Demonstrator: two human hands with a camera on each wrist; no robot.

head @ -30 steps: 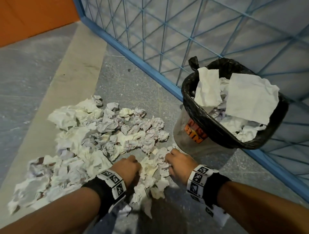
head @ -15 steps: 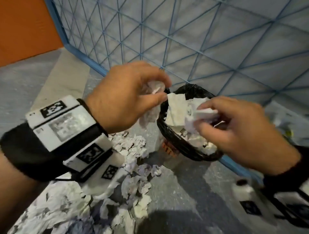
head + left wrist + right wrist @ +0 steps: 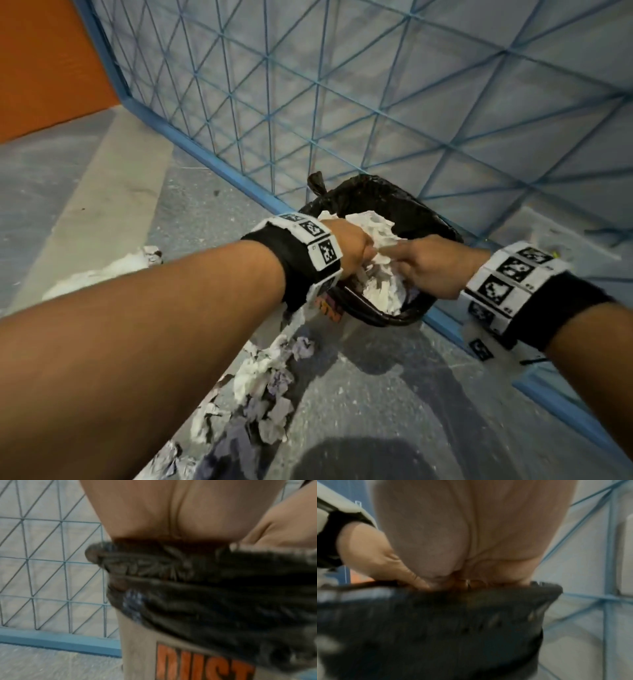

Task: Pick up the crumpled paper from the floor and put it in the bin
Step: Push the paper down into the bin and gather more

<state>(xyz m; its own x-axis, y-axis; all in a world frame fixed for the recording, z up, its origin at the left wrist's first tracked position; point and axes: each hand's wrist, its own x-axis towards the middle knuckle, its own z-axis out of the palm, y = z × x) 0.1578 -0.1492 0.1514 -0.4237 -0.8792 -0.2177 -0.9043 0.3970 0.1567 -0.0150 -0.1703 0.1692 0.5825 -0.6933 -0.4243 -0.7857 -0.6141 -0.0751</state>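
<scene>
The bin (image 3: 428,219), lined with a black bag, stands against the fence and is heaped with crumpled white paper (image 3: 380,294). My left hand (image 3: 356,248) and right hand (image 3: 431,270) are both down inside it, side by side, their fingers buried in the paper. In the left wrist view my left palm (image 3: 163,513) ends at the black liner (image 3: 223,588) above the tan bin body (image 3: 140,649). The right wrist view shows my right palm (image 3: 471,527) at the liner (image 3: 436,628), with the left hand (image 3: 373,555) beside it. Both sets of fingers are hidden.
Several crumpled papers (image 3: 260,373) lie on the grey floor below my left forearm, with more (image 3: 137,262) to the left. A blue wire fence (image 3: 308,102) runs right behind the bin. An orange wall (image 3: 44,68) stands at the far left.
Both hands grabbed paper from the floor pile, lifted it above the bin, and have now dropped down into the bin with their fingers sunk in the paper.
</scene>
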